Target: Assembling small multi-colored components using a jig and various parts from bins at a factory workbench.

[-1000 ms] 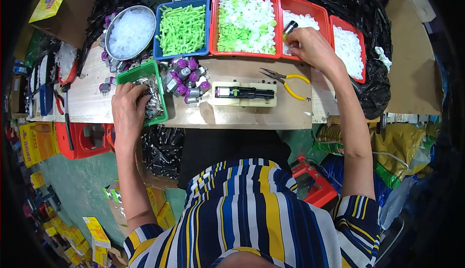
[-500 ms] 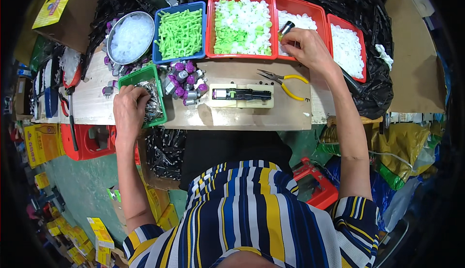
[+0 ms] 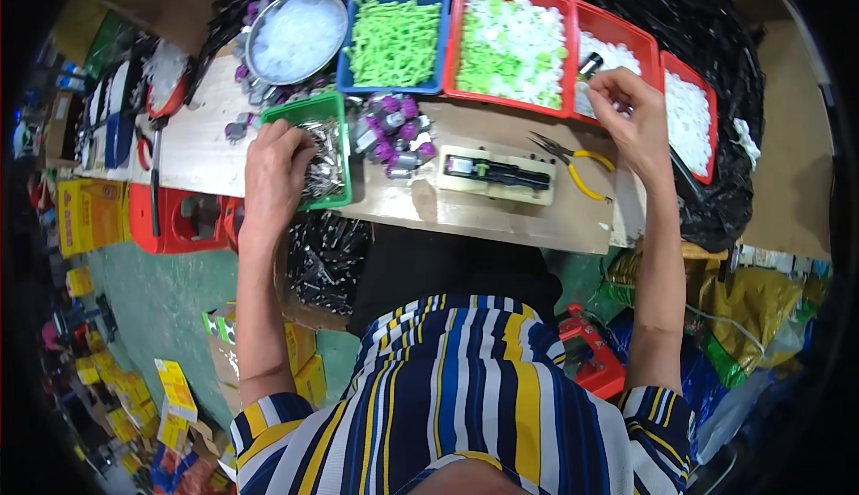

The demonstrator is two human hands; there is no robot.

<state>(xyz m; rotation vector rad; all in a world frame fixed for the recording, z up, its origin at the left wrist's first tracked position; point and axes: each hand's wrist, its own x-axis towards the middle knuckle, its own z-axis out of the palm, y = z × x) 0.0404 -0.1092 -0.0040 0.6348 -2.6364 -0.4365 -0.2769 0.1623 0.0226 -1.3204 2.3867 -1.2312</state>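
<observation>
My left hand [image 3: 276, 168] reaches over the near left side of a green tray [image 3: 335, 108] of thin silvery metal pieces [image 3: 324, 166]. Its fingers are bent together at the pieces; anything between them is hidden. My right hand [image 3: 633, 115] is at the near edge of a red bin [image 3: 617, 19] of white plastic parts, thumb and fingers pinched. What they hold is too small to make out. A dark-capped small bottle or tube [image 3: 590, 65] stands beside those fingertips. Between my hands, a black elongated assembly [image 3: 501, 173] lies in a cream fixture [image 3: 456, 192].
Yellow-handled pliers [image 3: 586, 164] lie right of the fixture. Grey-and-purple motor-like parts [image 3: 394, 132] are piled beside the green tray. Behind are a metal bowl [image 3: 297, 37], a blue bin [image 3: 396, 40] of green strips, a red bin [image 3: 510, 43] of green-and-white pieces and another red bin [image 3: 687, 110].
The whole view has shifted, with the table now tilted and further right. My right hand has drawn back slightly from the capped bottle or tube. My left hand stays at the green tray.
</observation>
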